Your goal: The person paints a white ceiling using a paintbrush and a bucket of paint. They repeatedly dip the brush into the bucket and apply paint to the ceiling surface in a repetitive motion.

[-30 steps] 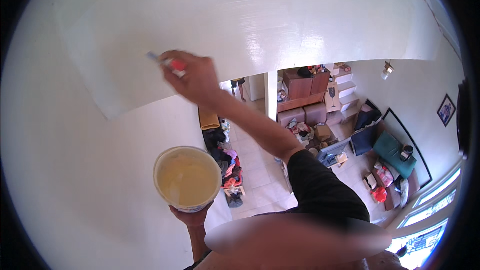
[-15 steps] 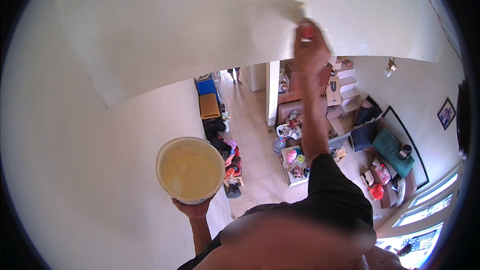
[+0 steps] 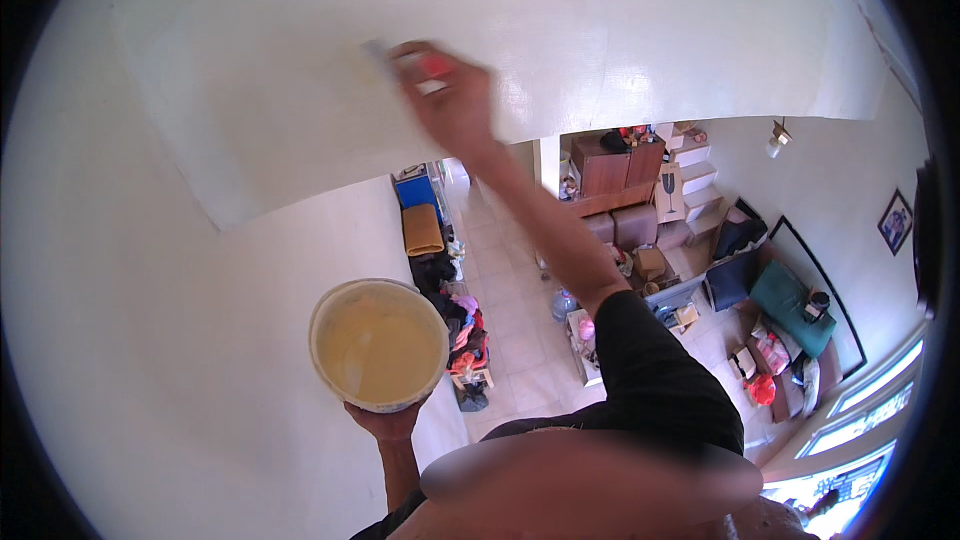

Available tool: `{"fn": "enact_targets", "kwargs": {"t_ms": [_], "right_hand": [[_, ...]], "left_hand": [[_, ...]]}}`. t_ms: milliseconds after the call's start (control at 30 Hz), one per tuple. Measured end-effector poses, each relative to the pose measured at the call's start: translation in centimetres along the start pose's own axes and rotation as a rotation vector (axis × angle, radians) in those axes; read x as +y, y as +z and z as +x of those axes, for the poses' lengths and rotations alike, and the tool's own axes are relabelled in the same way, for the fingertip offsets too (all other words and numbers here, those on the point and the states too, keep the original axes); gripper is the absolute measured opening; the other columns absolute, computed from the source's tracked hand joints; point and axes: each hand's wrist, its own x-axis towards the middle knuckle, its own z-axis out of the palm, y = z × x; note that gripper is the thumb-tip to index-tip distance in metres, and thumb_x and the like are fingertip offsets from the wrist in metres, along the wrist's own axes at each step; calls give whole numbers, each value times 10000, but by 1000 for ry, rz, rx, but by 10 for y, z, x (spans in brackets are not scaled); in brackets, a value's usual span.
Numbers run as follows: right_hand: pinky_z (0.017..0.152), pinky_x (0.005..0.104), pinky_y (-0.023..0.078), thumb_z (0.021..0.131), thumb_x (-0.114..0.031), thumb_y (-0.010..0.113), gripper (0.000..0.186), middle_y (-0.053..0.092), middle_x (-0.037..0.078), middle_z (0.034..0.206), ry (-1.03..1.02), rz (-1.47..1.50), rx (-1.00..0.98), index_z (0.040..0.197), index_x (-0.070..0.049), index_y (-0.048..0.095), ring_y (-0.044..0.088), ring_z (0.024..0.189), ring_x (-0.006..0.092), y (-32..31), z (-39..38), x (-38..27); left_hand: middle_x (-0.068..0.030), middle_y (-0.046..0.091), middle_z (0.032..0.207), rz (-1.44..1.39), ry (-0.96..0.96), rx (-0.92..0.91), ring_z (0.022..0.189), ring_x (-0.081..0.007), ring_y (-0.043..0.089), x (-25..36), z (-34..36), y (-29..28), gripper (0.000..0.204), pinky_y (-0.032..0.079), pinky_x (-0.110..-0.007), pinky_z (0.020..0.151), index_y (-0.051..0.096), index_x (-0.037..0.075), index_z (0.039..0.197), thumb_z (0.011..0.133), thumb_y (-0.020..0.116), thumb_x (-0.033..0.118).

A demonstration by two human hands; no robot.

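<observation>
Cream paint [image 3: 392, 348] sits in the bucket [image 3: 376, 407]; the left hand [image 3: 386, 424] supports its underside, finger closure unclear. Above-right of the bucket, the right hand's [image 3: 458, 105] grip clamps a paintbrush [image 3: 436, 66]; the wall [image 3: 620, 65] there looks partly coated, remainder unclear.

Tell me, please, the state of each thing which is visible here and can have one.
Bucket: open, containing pale yellow liquid, supported by left hand.
Brush-like tool: gripped in right hand; blurred, contact unclear.
Upper wall: glossy in places; wetness unclear.
Wooden cabinet: doors appear shut.
Brown textile: folded.
Lamp: mounted; lit or unlit, unclear.
Framed picture: hanging.
</observation>
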Motion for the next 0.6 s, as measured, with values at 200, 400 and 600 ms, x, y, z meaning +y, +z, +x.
{"fn": "enact_targets", "kwargs": {"t_ms": [200,400,600], "right_hand": [[654,296,568,926,-126,740,150,770,117,783,-50,-510,516,1009,-4,764,725,699,128,-179,26,39],[565,330,559,879,-128,762,126,734,75,743,-143,-853,497,998,-87,758,728,622,227,-148,37,36],[554,336,553,773,-63,789,326,726,59,870,-289,-301,198,1088,-90,712,698,605,229,45,2,-7]], "left_hand": [[-102,358,1609,-190,-9,-42,1439,-416,388,-4,1,-3,902,398,-766,997,333,273,1581,858,442,803],[-106,360,1608,-342,-62,-78,1437,-419,393,-5,-5,-13,904,407,-766,990,332,271,1582,860,443,804],[-111,363,1608,-365,-91,-110,1435,-423,398,-1,-6,-12,907,416,-767,982,331,268,1584,862,444,805]]}}
